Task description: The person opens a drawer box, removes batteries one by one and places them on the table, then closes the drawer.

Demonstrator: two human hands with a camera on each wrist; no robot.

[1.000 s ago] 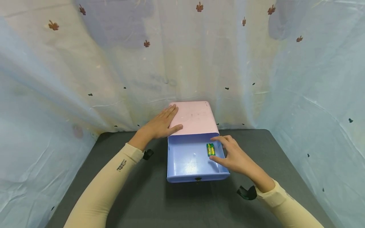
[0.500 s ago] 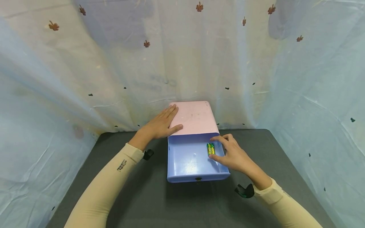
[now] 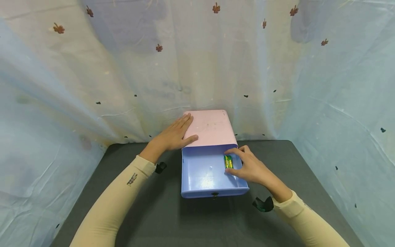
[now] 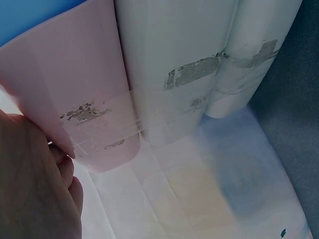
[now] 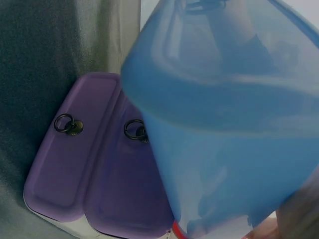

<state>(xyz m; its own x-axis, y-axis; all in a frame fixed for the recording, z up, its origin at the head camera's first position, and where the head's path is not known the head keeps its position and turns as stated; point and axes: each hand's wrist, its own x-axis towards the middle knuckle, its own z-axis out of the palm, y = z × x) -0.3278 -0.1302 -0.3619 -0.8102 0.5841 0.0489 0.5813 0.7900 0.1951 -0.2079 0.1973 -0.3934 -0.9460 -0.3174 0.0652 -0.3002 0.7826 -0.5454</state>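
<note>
A small drawer cabinet with a pink top (image 3: 211, 127) stands at the back of the table, its blue drawer (image 3: 197, 171) pulled out. Green-and-yellow batteries (image 3: 228, 162) lie side by side in the drawer, near its right wall. My right hand (image 3: 251, 168) reaches over that wall, thumb close to the batteries' near end and index finger beyond their far end, with a gap between. My left hand (image 3: 172, 137) rests on the pink top's left edge, fingers extended. The left wrist view shows this hand (image 4: 40, 184) against the pink casing (image 4: 75, 84).
In the right wrist view, purple drawer fronts (image 5: 75, 149) with ring pulls sit shut beneath the overhanging blue drawer (image 5: 224, 164). White casings (image 4: 174, 59) adjoin the pink one. The dark table (image 3: 148, 219) ends at a pale patterned curtain (image 3: 197, 68).
My right hand has shifted slightly left over the drawer, its index finger moving further past the batteries' far end. The left hand, drawer and batteries have stayed in place.
</note>
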